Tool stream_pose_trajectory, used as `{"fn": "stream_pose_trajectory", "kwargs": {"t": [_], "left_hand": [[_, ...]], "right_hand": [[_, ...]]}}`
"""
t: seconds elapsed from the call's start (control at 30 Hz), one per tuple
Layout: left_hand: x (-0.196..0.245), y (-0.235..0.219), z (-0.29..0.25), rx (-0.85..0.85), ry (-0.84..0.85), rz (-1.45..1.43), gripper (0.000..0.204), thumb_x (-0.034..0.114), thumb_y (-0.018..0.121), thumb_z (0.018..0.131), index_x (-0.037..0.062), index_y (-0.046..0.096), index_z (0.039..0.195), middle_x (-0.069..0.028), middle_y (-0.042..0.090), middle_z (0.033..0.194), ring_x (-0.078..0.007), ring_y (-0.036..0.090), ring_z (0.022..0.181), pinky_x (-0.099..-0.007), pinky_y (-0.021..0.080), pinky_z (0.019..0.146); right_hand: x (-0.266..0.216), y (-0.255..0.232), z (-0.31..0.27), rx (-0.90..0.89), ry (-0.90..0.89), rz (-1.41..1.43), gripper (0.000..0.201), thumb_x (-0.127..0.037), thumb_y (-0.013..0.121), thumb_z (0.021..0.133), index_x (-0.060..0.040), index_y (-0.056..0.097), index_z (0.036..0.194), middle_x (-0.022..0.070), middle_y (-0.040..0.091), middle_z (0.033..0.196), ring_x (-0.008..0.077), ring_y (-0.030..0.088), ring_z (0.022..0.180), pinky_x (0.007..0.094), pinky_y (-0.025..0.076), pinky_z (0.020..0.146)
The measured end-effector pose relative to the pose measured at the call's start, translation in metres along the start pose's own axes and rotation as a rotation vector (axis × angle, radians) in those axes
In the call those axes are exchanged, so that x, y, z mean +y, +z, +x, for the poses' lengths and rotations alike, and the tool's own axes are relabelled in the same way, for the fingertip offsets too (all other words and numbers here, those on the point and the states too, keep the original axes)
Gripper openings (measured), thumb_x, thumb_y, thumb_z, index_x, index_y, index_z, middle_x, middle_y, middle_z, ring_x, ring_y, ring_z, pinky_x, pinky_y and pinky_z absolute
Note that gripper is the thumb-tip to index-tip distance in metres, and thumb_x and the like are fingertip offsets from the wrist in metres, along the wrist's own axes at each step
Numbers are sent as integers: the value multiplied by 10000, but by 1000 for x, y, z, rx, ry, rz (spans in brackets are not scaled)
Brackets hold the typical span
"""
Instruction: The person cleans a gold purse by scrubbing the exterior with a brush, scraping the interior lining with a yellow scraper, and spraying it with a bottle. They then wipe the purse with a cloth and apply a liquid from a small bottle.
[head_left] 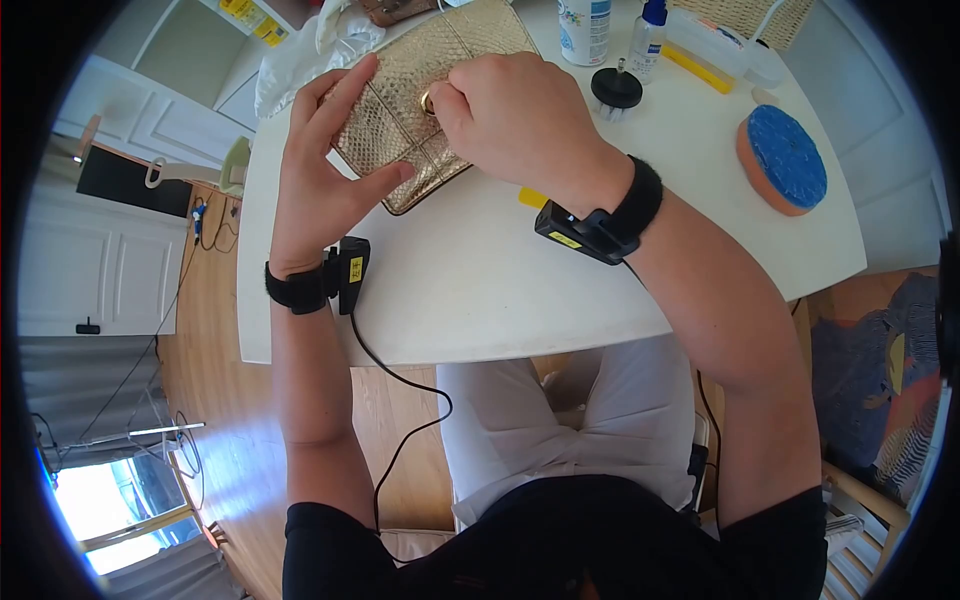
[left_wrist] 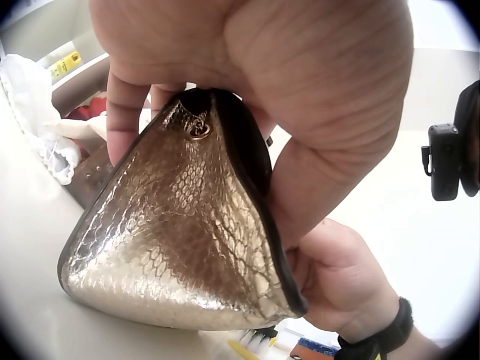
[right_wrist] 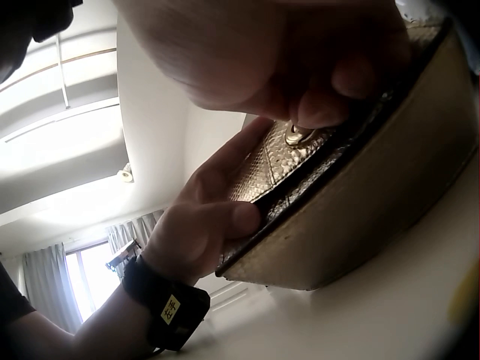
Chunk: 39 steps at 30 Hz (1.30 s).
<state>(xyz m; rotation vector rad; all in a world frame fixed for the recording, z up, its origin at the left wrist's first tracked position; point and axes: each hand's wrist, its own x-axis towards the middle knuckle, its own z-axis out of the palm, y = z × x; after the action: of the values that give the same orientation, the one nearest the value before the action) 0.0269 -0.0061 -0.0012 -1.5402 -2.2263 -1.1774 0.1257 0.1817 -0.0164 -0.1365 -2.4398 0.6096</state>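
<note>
A gold handbag (head_left: pixel 408 75) with a snakeskin-like texture and dark edging stands on the white table. My left hand (head_left: pixel 325 180) grips its left side, the thumb on the front and the fingers over the top. From the left wrist view, the bag's folded side panel (left_wrist: pixel 172 217) shows, with a small metal ring (left_wrist: pixel 199 132) near the top. My right hand (head_left: pixel 525 115) has curled fingers at the front flap and pinches the gold clasp (right_wrist: pixel 298 135). A dark gap runs under the flap's edge in the right wrist view. The right fingertips are partly hidden.
Behind and right of the bag stand a spray can (head_left: pixel 585 30), a blue-capped bottle (head_left: pixel 648 40), a black round brush (head_left: pixel 616 90) and a clear container (head_left: pixel 705 50). A blue-and-orange round pad (head_left: pixel 785 160) lies far right. White crumpled fabric (head_left: pixel 290 75) lies at left.
</note>
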Motion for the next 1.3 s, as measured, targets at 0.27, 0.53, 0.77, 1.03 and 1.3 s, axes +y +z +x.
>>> {"fn": "stream_pose_trajectory", "kwargs": {"t": [0.27, 0.53, 0.77, 1.03, 1.3], "left_hand": [[2, 0, 0, 0, -6, -11, 912, 4, 864, 604, 140, 564, 1454, -112, 502, 1361, -257, 563, 1245, -366, 490, 1048], [0, -1, 0, -9, -4, 4, 918, 13, 873, 605, 140, 561, 1458, -109, 504, 1355, -248, 565, 1234, -352, 491, 1023], [-1, -1, 0, -6, 0, 10, 918, 24, 878, 605, 145, 562, 1458, -102, 508, 1357, -242, 568, 1222, -348, 490, 1004], [1, -1, 0, -6, -24, 34, 913, 23, 876, 607, 146, 565, 1456, -101, 515, 1354, -243, 568, 1223, -352, 494, 995], [1, 0, 0, -4, -5, 3, 910, 12, 870, 608, 139, 563, 1455, -112, 502, 1363, -250, 568, 1230, -360, 490, 1033]], "right_hand": [[-1, 0, -1, -23, 44, 96, 338, -249, 549, 910, -34, 719, 712, 187, 680, 690, 368, 689, 683, 485, 565, 673], [1, 2, 1, -58, 79, 157, 362, -246, 526, 927, -8, 709, 724, 199, 678, 695, 385, 683, 678, 491, 558, 671], [2, 3, 1, -57, 76, 168, 366, -235, 521, 930, 11, 705, 731, 214, 677, 699, 393, 684, 677, 494, 560, 677], [-1, 0, 0, -45, 82, 179, 360, -234, 527, 923, 8, 705, 724, 214, 675, 694, 388, 687, 677, 494, 560, 673], [-2, 0, -2, -17, 101, 127, 354, -276, 569, 905, -13, 719, 722, 186, 688, 696, 368, 694, 672, 469, 570, 663]]}}
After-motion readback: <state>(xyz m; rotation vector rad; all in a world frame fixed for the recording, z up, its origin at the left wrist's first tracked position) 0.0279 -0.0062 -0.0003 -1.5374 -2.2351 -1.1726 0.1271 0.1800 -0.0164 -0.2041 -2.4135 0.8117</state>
